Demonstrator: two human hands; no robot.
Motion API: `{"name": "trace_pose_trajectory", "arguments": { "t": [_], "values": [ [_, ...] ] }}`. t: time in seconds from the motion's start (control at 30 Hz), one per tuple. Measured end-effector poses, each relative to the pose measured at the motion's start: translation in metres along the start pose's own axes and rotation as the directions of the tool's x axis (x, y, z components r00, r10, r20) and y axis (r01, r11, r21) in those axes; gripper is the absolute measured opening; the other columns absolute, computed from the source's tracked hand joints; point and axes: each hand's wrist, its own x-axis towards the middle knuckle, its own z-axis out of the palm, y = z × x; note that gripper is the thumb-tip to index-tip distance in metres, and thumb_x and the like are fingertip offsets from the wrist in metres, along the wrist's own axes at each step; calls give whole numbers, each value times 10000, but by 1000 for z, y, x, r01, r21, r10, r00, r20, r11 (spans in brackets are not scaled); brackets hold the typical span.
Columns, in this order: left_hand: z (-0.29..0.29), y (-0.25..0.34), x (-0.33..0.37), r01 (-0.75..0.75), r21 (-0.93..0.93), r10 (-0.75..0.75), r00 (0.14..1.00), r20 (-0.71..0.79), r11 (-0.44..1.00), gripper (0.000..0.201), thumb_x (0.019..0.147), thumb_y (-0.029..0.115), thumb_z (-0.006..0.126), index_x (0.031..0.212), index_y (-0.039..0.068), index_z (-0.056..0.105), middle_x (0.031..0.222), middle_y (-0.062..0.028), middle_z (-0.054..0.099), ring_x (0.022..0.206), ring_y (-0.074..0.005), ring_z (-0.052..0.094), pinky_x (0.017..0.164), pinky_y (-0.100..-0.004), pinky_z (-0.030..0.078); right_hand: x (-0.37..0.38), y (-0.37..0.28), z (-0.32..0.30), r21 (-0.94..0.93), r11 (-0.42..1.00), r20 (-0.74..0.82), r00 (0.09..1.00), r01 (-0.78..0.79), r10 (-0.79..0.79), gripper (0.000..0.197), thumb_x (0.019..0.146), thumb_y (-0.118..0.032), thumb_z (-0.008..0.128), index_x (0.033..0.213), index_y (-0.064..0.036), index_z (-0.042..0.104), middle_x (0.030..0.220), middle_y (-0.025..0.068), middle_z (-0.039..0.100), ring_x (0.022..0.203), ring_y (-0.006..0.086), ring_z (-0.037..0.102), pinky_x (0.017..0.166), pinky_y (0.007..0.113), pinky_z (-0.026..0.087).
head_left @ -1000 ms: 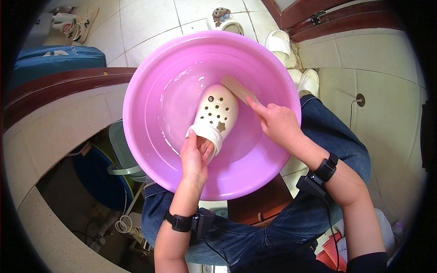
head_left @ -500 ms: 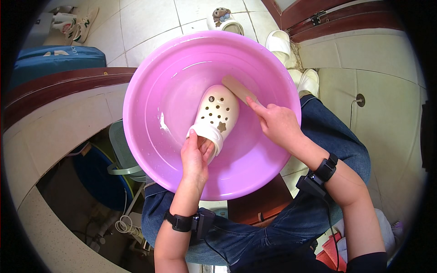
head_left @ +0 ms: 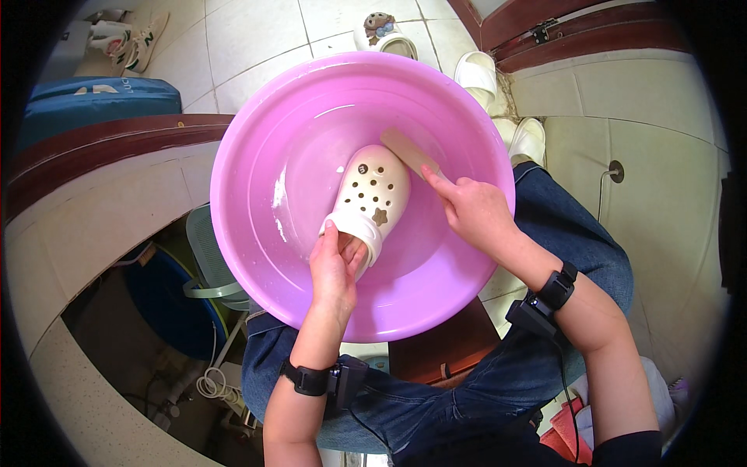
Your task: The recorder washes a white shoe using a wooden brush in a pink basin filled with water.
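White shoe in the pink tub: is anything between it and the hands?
Nothing visible blocks the left hand; it grips the white shoe at its opening. The right hand holds a tan tool beside the shoe; nothing else shows between.

— Describe the clog (head_left: 372,191).
— White, dotted with dark holes, trimmed with a brown star (head_left: 380,216) and a dark round charm (head_left: 363,169); toe angled away and slightly right.
— And the flat tan tool (head_left: 408,150)?
— Slanted close beside the toe, on its right. Like the clog, inside the round pink basin (head_left: 249,210).
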Motion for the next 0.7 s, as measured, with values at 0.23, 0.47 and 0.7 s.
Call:
{"name": "trace_pose_trajectory", "arguments": {
  "t": [0.23, 0.47, 0.7],
  "values": [
    [0, -1, 1, 21, 13, -21, 1000, 12, 1000, 438, 947, 359, 404, 1232, 28, 434, 1164, -104, 538, 1048, -207, 535, 905, -330, 412, 0, 0, 0, 0, 1000, -4, 1000, -1, 1, 526, 761, -66, 526, 1273, -170, 467, 644, 133, 562, 591, 293, 584, 537, 408, 475],
    [1, 0, 0, 10, 16, -10, 1000, -3, 1000, 425, 950, 348, 404, 1183, -5, 445, 1133, -115, 549, 1013, -204, 562, 865, -317, 445, 0, 1, 1, 5, 1000, -5, 1000, 1, -1, 517, 766, -69, 524, 1269, -171, 469, 638, 128, 559, 585, 292, 582, 530, 408, 471],
    [2, 1, -1, 10, 20, -10, 1000, -1, 1000, 427, 950, 348, 404, 1188, -4, 446, 1132, -115, 550, 1009, -198, 563, 861, -310, 446, -1, 2, 4, 12, 1000, -46, 999, -6, 6, 480, 795, -87, 528, 1255, -216, 494, 602, 124, 533, 547, 301, 564, 523, 415, 458]
  ]
}}
